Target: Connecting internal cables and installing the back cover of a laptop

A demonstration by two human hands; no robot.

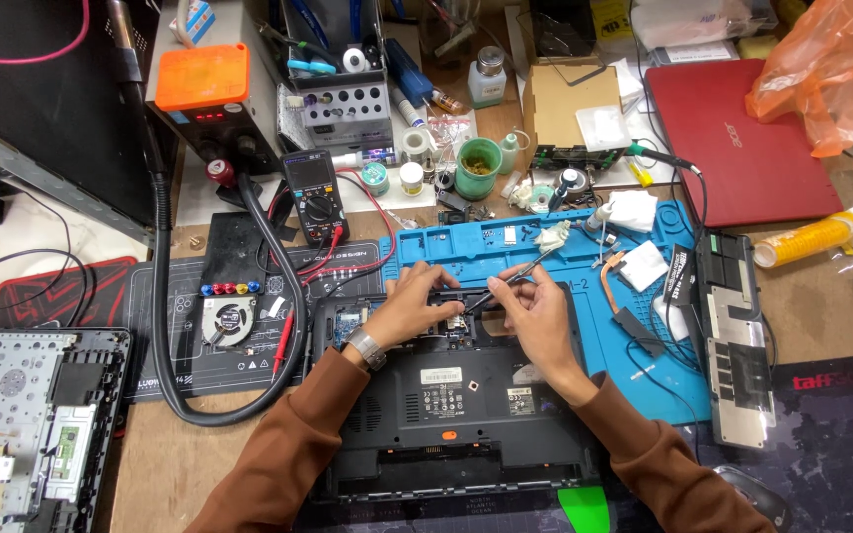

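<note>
Holding brush (515, 276) in right hand (535, 311) | left hand (412, 306) fingers pressed on laptop base (456, 405)

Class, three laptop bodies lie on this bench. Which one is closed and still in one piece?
The red laptop at the upper right, lid shut. The black laptop base under the hands is opened up, and the grey keyboard frame at left is stripped.

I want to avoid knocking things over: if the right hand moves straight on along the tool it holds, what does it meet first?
The right hand holds a thin tool pointing up-right. In that line, a crumpled white tissue on the blue mat probably comes first, though depth is unclear.
</note>
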